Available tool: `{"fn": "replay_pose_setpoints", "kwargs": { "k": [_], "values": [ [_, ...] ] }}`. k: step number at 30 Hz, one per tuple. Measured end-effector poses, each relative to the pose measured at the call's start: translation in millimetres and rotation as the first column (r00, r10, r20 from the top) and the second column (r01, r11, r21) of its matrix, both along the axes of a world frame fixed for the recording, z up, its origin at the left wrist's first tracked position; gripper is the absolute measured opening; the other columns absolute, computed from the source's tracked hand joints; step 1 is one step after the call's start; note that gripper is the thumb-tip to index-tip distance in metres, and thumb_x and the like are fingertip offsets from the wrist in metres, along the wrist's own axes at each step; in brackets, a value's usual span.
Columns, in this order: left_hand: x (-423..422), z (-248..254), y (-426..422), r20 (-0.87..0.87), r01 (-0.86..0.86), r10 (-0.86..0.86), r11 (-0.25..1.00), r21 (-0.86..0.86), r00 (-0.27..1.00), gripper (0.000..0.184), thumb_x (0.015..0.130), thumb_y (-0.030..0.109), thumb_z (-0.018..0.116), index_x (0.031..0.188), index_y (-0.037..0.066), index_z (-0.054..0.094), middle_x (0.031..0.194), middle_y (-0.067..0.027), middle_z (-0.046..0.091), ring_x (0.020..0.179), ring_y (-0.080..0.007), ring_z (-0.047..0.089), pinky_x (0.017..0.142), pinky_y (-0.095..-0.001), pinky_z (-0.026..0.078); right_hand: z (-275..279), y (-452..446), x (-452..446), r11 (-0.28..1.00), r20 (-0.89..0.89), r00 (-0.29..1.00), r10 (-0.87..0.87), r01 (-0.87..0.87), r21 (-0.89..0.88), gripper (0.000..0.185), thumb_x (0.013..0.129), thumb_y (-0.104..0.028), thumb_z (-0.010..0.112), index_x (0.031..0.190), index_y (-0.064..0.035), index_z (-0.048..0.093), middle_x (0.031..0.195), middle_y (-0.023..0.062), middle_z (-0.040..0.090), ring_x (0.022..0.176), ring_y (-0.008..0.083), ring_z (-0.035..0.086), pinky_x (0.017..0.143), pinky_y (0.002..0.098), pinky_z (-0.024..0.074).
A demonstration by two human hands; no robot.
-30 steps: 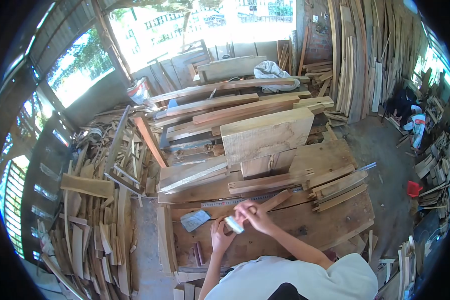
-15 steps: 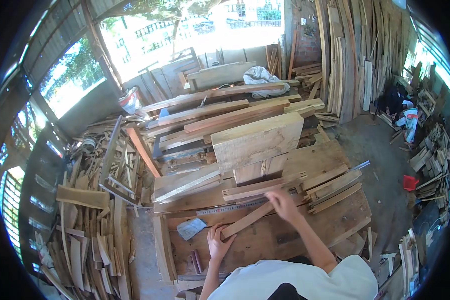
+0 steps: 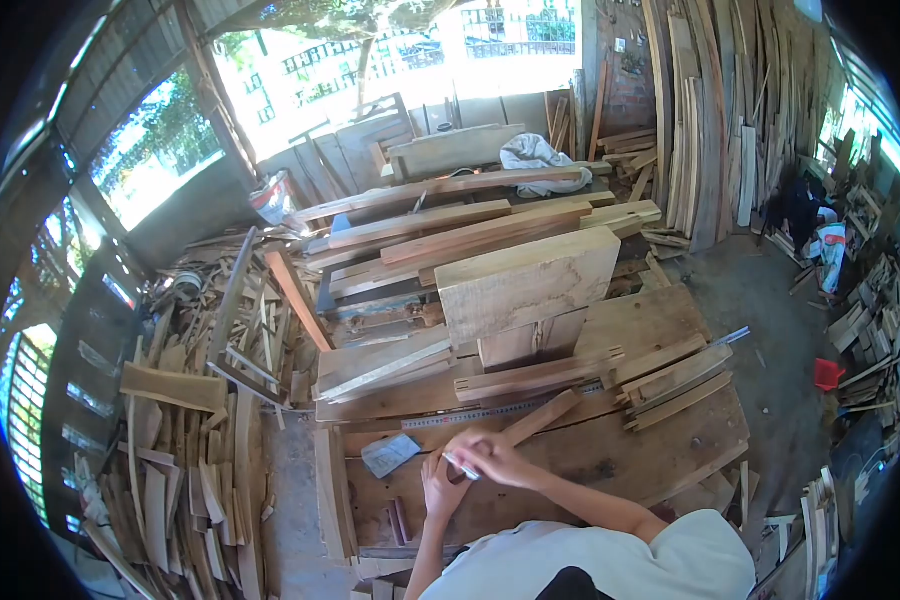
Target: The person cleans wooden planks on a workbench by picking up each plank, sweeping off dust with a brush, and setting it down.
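Observation:
A wooden strip (image 3: 542, 416) lies slantwise across the workbench (image 3: 570, 465), its far end beside a long ruler (image 3: 445, 419). My left hand (image 3: 438, 490) is closed round the strip's near end. Close above it, my right hand (image 3: 495, 460) pinches a small whitish object (image 3: 461, 466), too small to name. My right hand partly hides the near part of the strip. Left of my hands is a folded pale blue-grey sheet (image 3: 391, 455). Two short dark reddish sticks (image 3: 398, 521) lie nearer to me.
A thick wooden block (image 3: 530, 285) stands on the bench beyond a notched wooden rail (image 3: 535, 376). Several narrow boards (image 3: 678, 375) rest at the right. Scrap wood (image 3: 175, 480) heaps up on the left. Long planks (image 3: 700, 130) lean at the back right.
My right hand has moved from the strip's far end down and left to beside my left hand. The small whitish object now shows in its fingers. The view has shifted slightly.

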State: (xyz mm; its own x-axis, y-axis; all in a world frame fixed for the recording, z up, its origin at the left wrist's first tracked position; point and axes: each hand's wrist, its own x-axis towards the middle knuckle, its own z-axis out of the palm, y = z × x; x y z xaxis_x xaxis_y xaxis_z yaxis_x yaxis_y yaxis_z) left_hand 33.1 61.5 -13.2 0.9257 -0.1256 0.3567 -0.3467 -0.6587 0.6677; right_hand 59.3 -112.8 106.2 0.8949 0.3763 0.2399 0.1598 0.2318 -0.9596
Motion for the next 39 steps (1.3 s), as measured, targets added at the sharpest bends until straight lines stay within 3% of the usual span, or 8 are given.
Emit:
{"fn": "replay_pose_setpoints", "kwargs": {
  "k": [5, 13, 18, 22, 24, 30, 33, 39],
  "values": [
    [0, 25, -7, 0.0, 0.0, 0.0, 1.0, -0.011, 1.0, 0.049, 0.068, 0.022, 0.087, 0.109, 0.005, 0.065, 0.126, -0.0116, 0.06, 0.116, -0.0345, 0.055, 0.1, -0.0467, 0.044, -37, -69, 28, 0.87, -0.257, 0.865, -0.43, 0.474, 0.137, 0.02, 0.103, -0.019, 0.056, 0.106, -0.0006, 0.063, 0.078, 0.0056, 0.063, 0.071, 0.0102, 0.058, 0.068, 0.0249, 0.0477],
    [0, 25, -7, -0.004, 0.006, -0.006, 1.0, 0.014, 1.0, 0.047, 0.07, 0.025, 0.087, 0.108, 0.006, 0.066, 0.125, -0.0111, 0.06, 0.117, -0.0335, 0.055, 0.1, -0.0466, 0.043, -6, -162, 21, 0.7, 0.08, 0.711, -0.699, 0.703, -0.13, 0.016, 0.103, -0.015, 0.056, 0.107, -0.0016, 0.064, 0.073, 0.0019, 0.057, 0.062, 0.0058, 0.047, 0.059, 0.0223, 0.0402],
    [0, 23, -7, 0.002, -0.002, 0.002, 1.0, 0.03, 1.0, 0.048, 0.07, 0.025, 0.087, 0.108, 0.006, 0.066, 0.126, -0.0112, 0.06, 0.118, -0.0336, 0.054, 0.1, -0.0474, 0.043, -7, -121, 17, 0.652, 0.504, 0.74, -0.445, 0.654, -0.385, 0.014, 0.097, -0.009, 0.059, 0.106, -0.0023, 0.068, 0.1, 0.0141, 0.071, 0.087, 0.0303, 0.067, 0.078, 0.0381, 0.0521],
    [0, 23, -6, -0.019, 0.004, -0.003, 1.0, 0.023, 1.0, 0.047, 0.069, 0.021, 0.085, 0.109, 0.006, 0.066, 0.127, -0.0106, 0.06, 0.118, -0.0336, 0.054, 0.101, -0.0474, 0.043, -10, -46, -2, 0.786, 0.385, 0.921, 0.057, 0.196, -0.586, 0.023, 0.083, -0.004, 0.068, 0.106, -0.0073, 0.067, 0.097, 0.0114, 0.067, 0.095, 0.0316, 0.063, 0.088, 0.043, 0.0473],
    [3, 6, -1, -0.009, 0.021, -0.02, 0.999, 0.047, 1.0, 0.043, 0.071, 0.019, 0.076, 0.111, 0.005, 0.066, 0.129, -0.0094, 0.059, 0.119, -0.0336, 0.054, 0.101, -0.0462, 0.043, -17, -6, -12, 0.905, 0.555, 0.822, 0.132, 0.129, -0.405, 0.033, 0.082, -0.001, 0.069, 0.114, -0.0071, 0.064, 0.097, 0.0125, 0.064, 0.096, 0.0301, 0.062, 0.086, 0.0423, 0.0456],
    [4, -6, 3, 0.035, 0.058, -0.058, 0.998, -0.009, 0.998, 0.043, 0.073, 0.018, 0.076, 0.111, 0.002, 0.064, 0.128, -0.0104, 0.06, 0.117, -0.0348, 0.055, 0.099, -0.0458, 0.044, -2, 10, -15, 0.985, 0.215, 0.973, 0.082, -0.046, -0.167, 0.018, 0.1, -0.013, 0.057, 0.11, -0.0004, 0.065, 0.101, 0.0117, 0.065, 0.092, 0.0193, 0.063, 0.08, 0.0339, 0.0488],
    [1, 14, -4, -0.024, -0.017, 0.018, 1.0, 0.022, 1.0, 0.05, 0.065, 0.019, 0.086, 0.108, 0.004, 0.065, 0.126, -0.0113, 0.06, 0.115, -0.0348, 0.055, 0.099, -0.0464, 0.044, -4, -17, 4, 0.993, -0.323, 0.941, -0.103, 0.119, 0.029, 0.021, 0.104, -0.018, 0.054, 0.107, -0.0008, 0.064, 0.087, 0.0064, 0.065, 0.078, 0.0109, 0.062, 0.072, 0.0253, 0.0519],
    [0, 29, -9, 0.004, -0.018, 0.018, 1.0, 0.01, 1.0, 0.046, 0.07, 0.024, 0.087, 0.107, 0.005, 0.067, 0.124, -0.0099, 0.061, 0.114, -0.0331, 0.056, 0.099, -0.0453, 0.044, -27, -120, 31, 0.791, -0.159, 0.789, -0.594, 0.609, 0.067, 0.022, 0.105, -0.019, 0.053, 0.106, 0.0005, 0.062, 0.074, 0.004, 0.06, 0.067, 0.0078, 0.054, 0.062, 0.0231, 0.0442]
  ]
}}
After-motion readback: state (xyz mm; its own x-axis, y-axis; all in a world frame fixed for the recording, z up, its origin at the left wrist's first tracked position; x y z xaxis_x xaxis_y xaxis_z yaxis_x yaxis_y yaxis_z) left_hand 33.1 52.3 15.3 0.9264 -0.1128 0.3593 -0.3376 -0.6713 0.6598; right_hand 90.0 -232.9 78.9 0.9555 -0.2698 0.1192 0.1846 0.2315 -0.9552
